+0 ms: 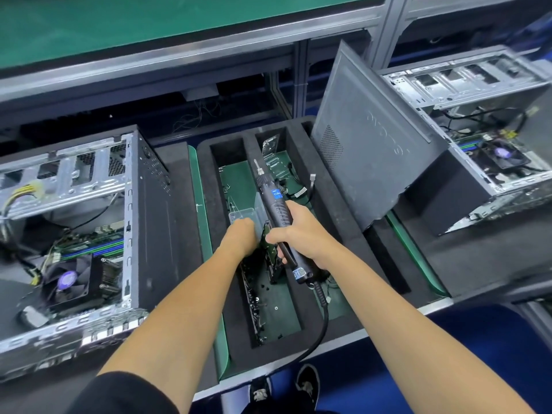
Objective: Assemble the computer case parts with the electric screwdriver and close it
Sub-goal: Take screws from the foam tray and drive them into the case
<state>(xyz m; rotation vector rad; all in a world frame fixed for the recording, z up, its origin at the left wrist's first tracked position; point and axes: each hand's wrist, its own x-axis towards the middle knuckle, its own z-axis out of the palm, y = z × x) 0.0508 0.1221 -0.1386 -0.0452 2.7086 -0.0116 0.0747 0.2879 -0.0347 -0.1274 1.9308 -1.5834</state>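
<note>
My right hand (301, 231) grips a black electric screwdriver (273, 201) by its handle, bit pointing away over a black foam tray (337, 222). My left hand (240, 236) reaches into the tray's left compartment beside a clear plastic box (243, 215); its fingers are hidden, so what they hold cannot be told. An open computer case (89, 222) lies on its side at the left, its fan and motherboard showing. A second open case (484, 138) lies at the right. A dark side panel (373, 150) leans tilted between the tray and the right case.
The screwdriver's coiled black cable (321, 321) trails over the tray's near edge. Loose screws, cables and circuit boards lie in the tray's compartments. A green-topped shelf (119, 28) with an aluminium frame runs along the back. My shoes (283, 386) show below the bench edge.
</note>
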